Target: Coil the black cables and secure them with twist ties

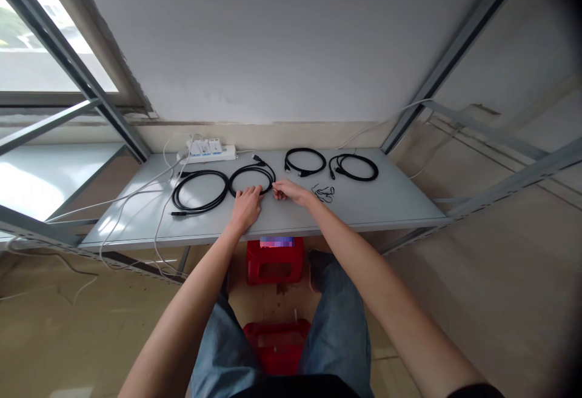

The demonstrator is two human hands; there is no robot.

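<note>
Nearest the camera, a black garment crosses the bottom edge above legs in faded blue denim jeans, with a red plastic object low between the knees. Two bare forearms reach forward to a long grey metal shelf set against a pale wall.

Both hands are at a round coil of thin black cable, second from the left in a row of four. It lies flat beyond the left hand and just left of the right hand; its longer axis runs side to side, roughly along the shelf, and a dark plug juts from its far side. Neither hand is clearly nearer: the left one meets the near edge, the right one the right edge.

The left hand is palm down, fingers bent over that near edge; whether it grips the cable or only presses on it cannot be told. The right hand is closed in a pinch at the coil's right side; whether a thin tie is also between the fingertips is too small to tell.

A larger black cable coil lies just to the left. Two more, a third coil and a fourth coil, lie to the right, with a loose tangle of thin black strands nearer the front edge. A white power strip stands behind, near the wall.
</note>
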